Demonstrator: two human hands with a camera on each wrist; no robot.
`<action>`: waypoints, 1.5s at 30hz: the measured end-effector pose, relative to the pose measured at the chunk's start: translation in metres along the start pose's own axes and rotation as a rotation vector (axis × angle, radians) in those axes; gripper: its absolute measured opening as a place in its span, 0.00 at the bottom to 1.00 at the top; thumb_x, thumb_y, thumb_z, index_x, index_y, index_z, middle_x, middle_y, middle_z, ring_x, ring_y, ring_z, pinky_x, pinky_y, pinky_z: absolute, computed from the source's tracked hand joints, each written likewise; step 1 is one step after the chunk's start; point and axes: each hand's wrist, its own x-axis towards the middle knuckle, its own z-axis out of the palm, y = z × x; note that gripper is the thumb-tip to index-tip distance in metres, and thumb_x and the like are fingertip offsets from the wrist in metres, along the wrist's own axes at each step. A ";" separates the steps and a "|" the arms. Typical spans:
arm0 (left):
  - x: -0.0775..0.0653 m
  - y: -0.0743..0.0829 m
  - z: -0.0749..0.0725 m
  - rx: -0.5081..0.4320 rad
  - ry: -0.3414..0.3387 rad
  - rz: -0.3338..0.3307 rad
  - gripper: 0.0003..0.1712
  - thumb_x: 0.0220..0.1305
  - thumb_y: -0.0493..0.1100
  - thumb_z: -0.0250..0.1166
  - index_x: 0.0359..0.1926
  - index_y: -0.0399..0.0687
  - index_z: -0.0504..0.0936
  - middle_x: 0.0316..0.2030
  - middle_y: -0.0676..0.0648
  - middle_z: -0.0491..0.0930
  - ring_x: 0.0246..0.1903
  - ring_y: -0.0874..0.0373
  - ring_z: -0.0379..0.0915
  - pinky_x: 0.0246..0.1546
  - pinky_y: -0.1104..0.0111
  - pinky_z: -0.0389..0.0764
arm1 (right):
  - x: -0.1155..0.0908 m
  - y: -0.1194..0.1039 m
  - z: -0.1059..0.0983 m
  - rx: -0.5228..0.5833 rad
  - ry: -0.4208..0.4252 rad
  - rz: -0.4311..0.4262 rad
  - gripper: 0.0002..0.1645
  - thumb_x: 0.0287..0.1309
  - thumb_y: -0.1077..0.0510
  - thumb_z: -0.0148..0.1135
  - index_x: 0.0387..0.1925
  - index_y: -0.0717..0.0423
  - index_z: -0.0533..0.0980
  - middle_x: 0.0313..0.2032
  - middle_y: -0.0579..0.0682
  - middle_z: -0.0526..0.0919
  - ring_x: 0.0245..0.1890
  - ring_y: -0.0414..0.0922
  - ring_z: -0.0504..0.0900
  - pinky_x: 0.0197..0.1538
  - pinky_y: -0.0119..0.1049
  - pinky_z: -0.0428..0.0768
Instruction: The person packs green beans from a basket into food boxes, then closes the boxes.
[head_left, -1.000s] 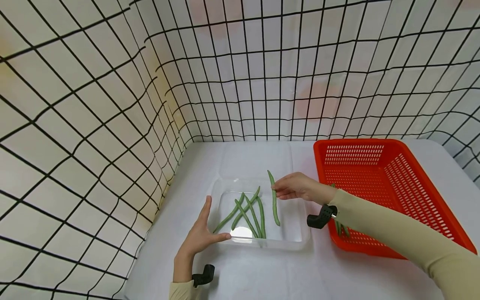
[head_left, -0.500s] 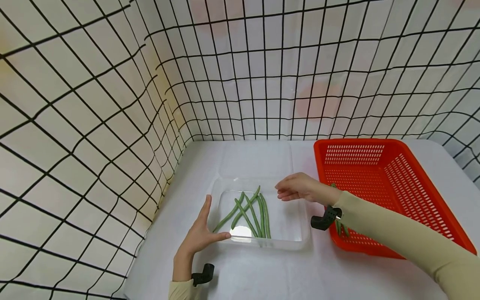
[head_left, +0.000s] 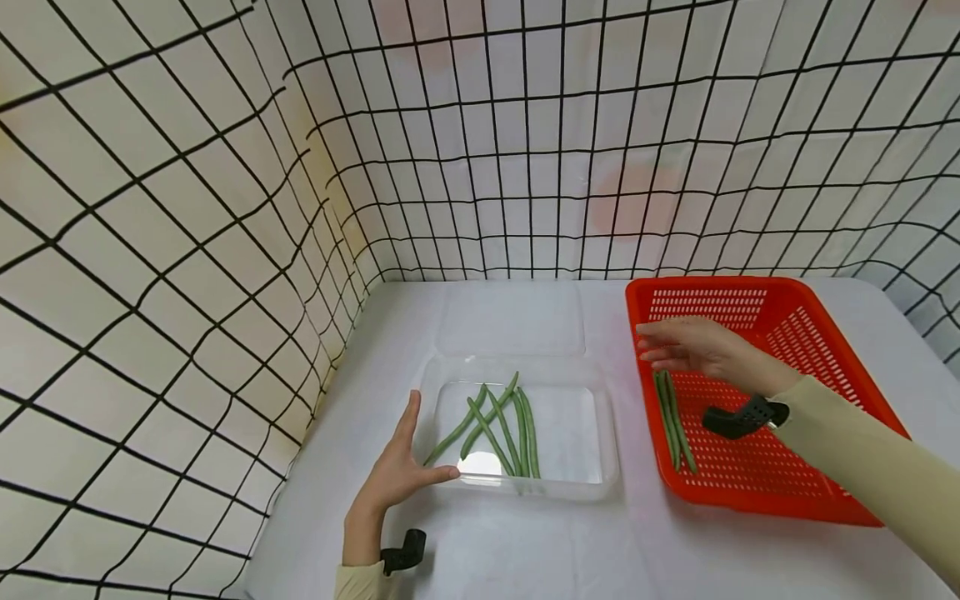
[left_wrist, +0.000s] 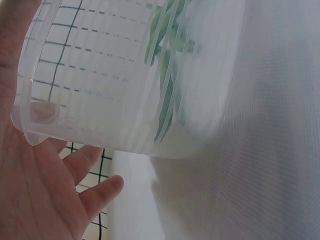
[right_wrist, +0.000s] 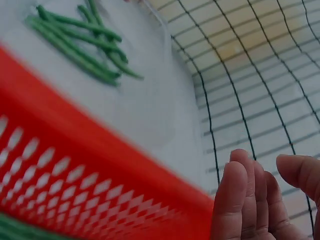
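Several green beans [head_left: 501, 429] lie criss-crossed in a clear plastic container [head_left: 577, 492] on the table. My left hand [head_left: 401, 471] rests at the container's near left corner, thumb and fingers spread wide against its rim. In the left wrist view the container wall [left_wrist: 95, 100] stands beside the palm. Over the left side of a red basket [head_left: 780, 500] hovers my right hand [head_left: 697, 350], fingers fairly straight and holding nothing. Below it, a few green beans [head_left: 675, 425] lie along the basket's left wall. The right wrist view shows the fingers [right_wrist: 245, 195] apart from the thumb.
A clear flat lid [head_left: 510, 321] lies behind the container on the white table [head_left: 525, 550]. Black wire grid [head_left: 495, 167] backed by white cloth encloses the left, back and right sides. The basket stands to the right of the container.
One second ago my right hand held a green bean over the container. It let the bean drop beside the others, then moved right to above the basket. My left hand stayed put.
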 end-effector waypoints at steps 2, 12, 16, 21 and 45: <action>-0.001 0.000 0.000 0.002 0.000 -0.001 0.75 0.36 0.63 0.78 0.74 0.65 0.34 0.74 0.53 0.35 0.71 0.56 0.32 0.65 0.48 0.47 | -0.002 0.008 -0.013 -0.029 0.004 0.003 0.29 0.63 0.49 0.61 0.54 0.69 0.71 0.37 0.52 0.83 0.36 0.45 0.84 0.45 0.41 0.80; -0.002 -0.002 -0.001 -0.005 -0.007 -0.021 0.74 0.36 0.63 0.78 0.74 0.68 0.34 0.73 0.57 0.34 0.70 0.56 0.32 0.65 0.47 0.47 | 0.005 0.060 -0.053 -0.104 -0.027 0.139 0.30 0.70 0.54 0.51 0.61 0.75 0.64 0.40 0.57 0.83 0.38 0.50 0.84 0.44 0.43 0.80; -0.002 -0.002 0.000 -0.012 -0.009 -0.016 0.74 0.36 0.62 0.78 0.74 0.67 0.34 0.74 0.57 0.34 0.70 0.56 0.31 0.65 0.48 0.46 | 0.008 0.076 -0.060 -0.131 -0.042 0.190 0.29 0.71 0.55 0.47 0.61 0.77 0.63 0.38 0.57 0.83 0.37 0.51 0.84 0.43 0.44 0.80; -0.003 -0.003 0.002 -0.010 -0.008 -0.016 0.75 0.35 0.63 0.78 0.74 0.68 0.34 0.74 0.56 0.35 0.71 0.56 0.32 0.65 0.47 0.47 | 0.004 0.089 -0.062 -0.148 -0.071 0.186 0.28 0.72 0.56 0.47 0.60 0.78 0.64 0.39 0.60 0.83 0.38 0.53 0.84 0.44 0.46 0.80; -0.001 0.003 0.000 -0.008 -0.002 0.007 0.74 0.36 0.61 0.79 0.74 0.66 0.34 0.74 0.51 0.35 0.71 0.54 0.32 0.65 0.46 0.46 | 0.015 0.096 -0.039 -0.130 -0.031 0.206 0.17 0.63 0.55 0.61 0.42 0.68 0.81 0.33 0.57 0.84 0.32 0.51 0.85 0.41 0.44 0.81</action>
